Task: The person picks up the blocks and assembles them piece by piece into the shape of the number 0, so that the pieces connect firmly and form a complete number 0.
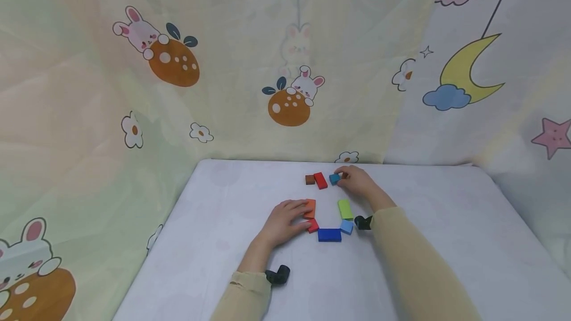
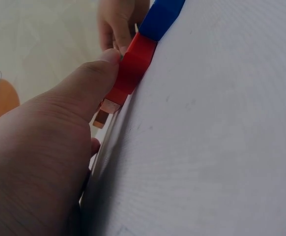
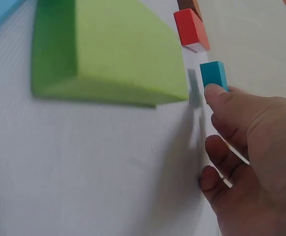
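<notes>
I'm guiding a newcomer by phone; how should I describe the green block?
On the white table, find the dark blue block, the nearest one. Off its right end sits a light blue block; the green block is just beyond. It's the only green one.

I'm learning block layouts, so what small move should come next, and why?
Probably the right hand should bring the teal block closer to the far red block and release it: thumb and finger pinch the teal block, and a gap separates the two blocks.
</notes>
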Demonstrator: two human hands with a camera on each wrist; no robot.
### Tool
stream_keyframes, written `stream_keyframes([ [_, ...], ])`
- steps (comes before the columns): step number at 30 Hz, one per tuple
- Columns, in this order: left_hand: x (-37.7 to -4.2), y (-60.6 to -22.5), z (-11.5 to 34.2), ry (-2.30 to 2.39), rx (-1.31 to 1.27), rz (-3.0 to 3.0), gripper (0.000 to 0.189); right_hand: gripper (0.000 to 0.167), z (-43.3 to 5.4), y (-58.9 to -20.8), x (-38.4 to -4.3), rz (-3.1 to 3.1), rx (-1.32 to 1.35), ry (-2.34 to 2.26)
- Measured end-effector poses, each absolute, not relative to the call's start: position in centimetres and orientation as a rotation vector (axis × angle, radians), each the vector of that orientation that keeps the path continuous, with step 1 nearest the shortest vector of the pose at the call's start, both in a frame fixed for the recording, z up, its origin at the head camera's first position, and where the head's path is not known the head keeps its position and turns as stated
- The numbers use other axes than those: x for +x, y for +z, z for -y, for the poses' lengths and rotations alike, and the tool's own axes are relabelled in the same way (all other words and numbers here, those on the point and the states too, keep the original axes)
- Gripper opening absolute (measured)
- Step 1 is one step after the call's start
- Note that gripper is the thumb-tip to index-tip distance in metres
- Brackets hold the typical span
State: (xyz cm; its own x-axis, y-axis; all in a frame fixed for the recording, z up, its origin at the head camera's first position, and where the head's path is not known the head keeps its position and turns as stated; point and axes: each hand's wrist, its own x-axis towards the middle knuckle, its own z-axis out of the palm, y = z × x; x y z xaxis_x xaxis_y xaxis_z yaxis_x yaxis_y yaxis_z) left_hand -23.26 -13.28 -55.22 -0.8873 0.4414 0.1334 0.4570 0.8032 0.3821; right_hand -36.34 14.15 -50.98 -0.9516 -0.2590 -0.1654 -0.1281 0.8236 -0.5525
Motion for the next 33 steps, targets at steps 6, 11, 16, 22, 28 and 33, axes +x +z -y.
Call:
stream_keyframes([
  [6,-23.3,-55.2,13.3,-0.639,-0.728,2.958,0.054,0.039,-15.0,-50.7,-35.6,-2.773,-0.395,-0.768],
  [11,-23.3,-55.2,13.3,-0.649,-0.726,2.966,0.054,0.040,-15.6,-50.5,-34.2,-2.742,-0.434,-0.766],
  [16,-23.1,-54.9,13.3,-0.661,-0.729,2.967,0.054,0.038,-16.2,-51.3,-33.5,-2.721,-0.481,-0.794],
  [22,-23.1,-55.0,13.4,-0.661,-0.733,2.955,0.054,0.036,-16.3,-51.9,-33.1,-2.719,-0.467,-0.789],
  [28,-23.1,-55.0,13.5,-0.666,-0.732,2.961,0.054,0.035,-16.4,-52.0,-33.0,-2.709,-0.476,-0.792],
  [33,-23.1,-54.8,13.4,-0.686,-0.720,2.971,0.055,0.035,-16.6,-52.1,-33.1,-2.694,-0.498,-0.787],
])
